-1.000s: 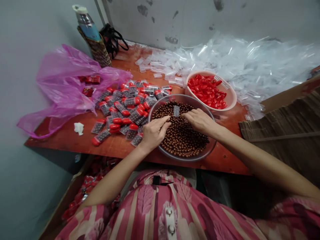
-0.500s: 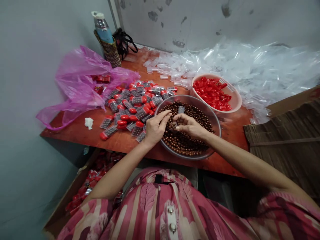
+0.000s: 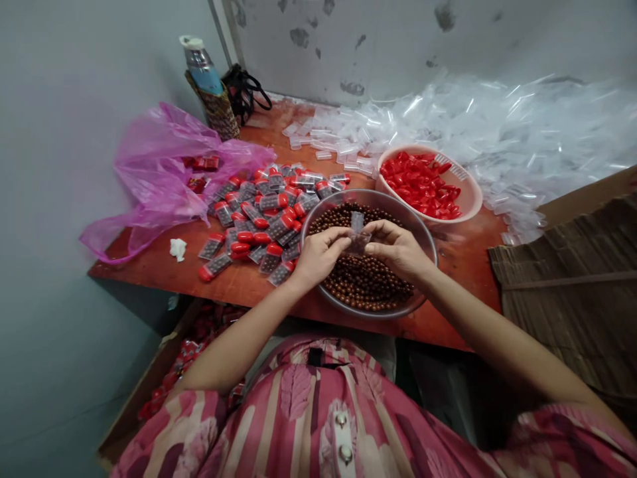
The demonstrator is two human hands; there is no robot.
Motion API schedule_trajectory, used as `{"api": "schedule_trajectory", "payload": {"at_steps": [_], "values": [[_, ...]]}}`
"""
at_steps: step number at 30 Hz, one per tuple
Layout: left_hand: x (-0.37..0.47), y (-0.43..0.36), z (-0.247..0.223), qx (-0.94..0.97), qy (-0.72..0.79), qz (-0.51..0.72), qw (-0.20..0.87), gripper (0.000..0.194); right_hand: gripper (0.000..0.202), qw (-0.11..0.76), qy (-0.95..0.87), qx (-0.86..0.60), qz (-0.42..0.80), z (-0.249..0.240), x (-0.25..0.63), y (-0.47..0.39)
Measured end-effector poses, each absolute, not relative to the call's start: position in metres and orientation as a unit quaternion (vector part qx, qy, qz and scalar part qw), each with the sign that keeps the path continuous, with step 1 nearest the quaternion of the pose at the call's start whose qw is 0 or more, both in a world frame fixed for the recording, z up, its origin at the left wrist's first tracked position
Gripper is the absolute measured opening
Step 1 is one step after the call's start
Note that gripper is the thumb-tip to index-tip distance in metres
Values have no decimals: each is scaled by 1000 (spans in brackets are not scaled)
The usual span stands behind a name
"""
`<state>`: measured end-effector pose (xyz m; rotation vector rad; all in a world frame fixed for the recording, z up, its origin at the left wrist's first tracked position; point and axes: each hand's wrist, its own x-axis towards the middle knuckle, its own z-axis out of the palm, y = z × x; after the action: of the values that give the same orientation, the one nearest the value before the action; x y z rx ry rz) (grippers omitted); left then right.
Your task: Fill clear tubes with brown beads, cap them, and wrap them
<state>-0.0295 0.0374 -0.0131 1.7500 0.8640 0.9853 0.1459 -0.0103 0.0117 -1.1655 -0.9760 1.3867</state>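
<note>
My left hand (image 3: pixel 320 257) and my right hand (image 3: pixel 398 249) meet above a metal bowl (image 3: pixel 432 279). Thumb and fingers of each are pinched on opposite sides of a small clear plastic case (image 3: pixel 359 245). How full this case is I cannot make out. Just beyond the fingertips another clear case (image 3: pixel 357 222) shows; whether it touches the held one I cannot tell. Round, shiny brown beads (image 3: pixel 368 287) fill much of the bowl. Left of it lies a heap of clear cases with red caps (image 3: pixel 271 201), dark beads visible inside them.
A pink basket (image 3: pixel 472 211) of red caps (image 3: pixel 418 186) stands behind the bowl. Clear cases (image 3: pixel 497 133) are piled along the wall. A purple bag (image 3: pixel 149 159), a flask (image 3: pixel 203 70) and white tissue (image 3: pixel 178 249) are at left, stacked cardboard (image 3: pixel 567 285) at right.
My hands have moved slightly apart and to the right. The clear case between my fingers now shows more plainly, and my left hand has turned to pinch its side.
</note>
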Motion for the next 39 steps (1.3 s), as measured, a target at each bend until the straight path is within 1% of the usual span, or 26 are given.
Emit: {"api": "schedule_trajectory", "payload": {"at_steps": [5,8,10,12,14,17,18,20,23,26,29,31,33,35,37,39], "values": [[-23,37,-16,681,324,388,529,24,28,499,-475,-495,530,12,149,-11],[-18,32,-18,612,323,375,616,31,23,490,-519,-521,469,6,148,-5],[-16,32,-21,586,331,380,635,33,22,457,-566,-547,415,3,153,-2],[-16,34,-25,591,337,402,613,32,21,383,-646,-564,345,3,161,1],[-18,36,-27,595,332,422,598,32,26,269,-735,-548,296,4,166,0],[-20,35,-25,585,319,437,603,32,39,94,-815,-498,281,5,164,-4],[-21,34,-23,579,317,445,605,31,42,55,-828,-487,273,5,162,-5],[-22,31,-21,564,309,468,606,28,41,14,-846,-474,245,2,159,-5],[-23,27,-19,539,297,511,600,27,30,21,-851,-467,239,-1,165,3],[-23,24,-18,521,292,537,595,26,19,36,-837,-500,219,-4,175,15],[-24,23,-18,510,297,548,592,26,18,21,-844,-505,178,-9,169,23],[-24,23,-18,510,302,560,579,27,19,32,-854,-481,195,-14,156,25],[-26,22,-19,515,302,573,562,28,17,74,-839,-473,260,-17,143,24],[-27,22,-21,519,299,583,549,30,15,142,-787,-489,348,-15,139,20],[-27,23,-22,518,302,586,545,32,19,220,-715,-504,433,-9,143,15],[-27,25,-22,515,314,575,552,34,25,287,-648,-514,483,-1,151,11]]}}
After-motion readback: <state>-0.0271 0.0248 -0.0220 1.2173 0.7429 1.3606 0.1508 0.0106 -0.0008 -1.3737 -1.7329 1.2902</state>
